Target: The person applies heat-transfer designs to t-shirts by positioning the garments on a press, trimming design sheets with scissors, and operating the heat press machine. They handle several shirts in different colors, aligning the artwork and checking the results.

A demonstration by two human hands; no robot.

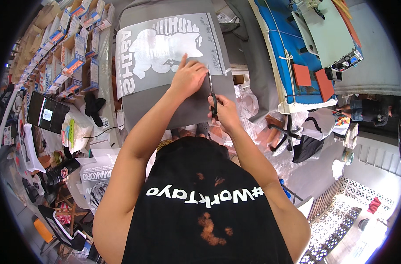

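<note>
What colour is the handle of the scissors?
The scissors handle is black. It shows best in the head view, in the right hand.

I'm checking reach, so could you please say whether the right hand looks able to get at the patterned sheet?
Probably yes: the right hand holds scissors whose blades seem to meet the patterned sheet, and the left hand beside them leaves that side free.

I have the left hand palm-down, its index finger stretched forward. The right hand, just right of it and nearer the torso, is curled in a grip. Both bare forearms slant inward.
</note>
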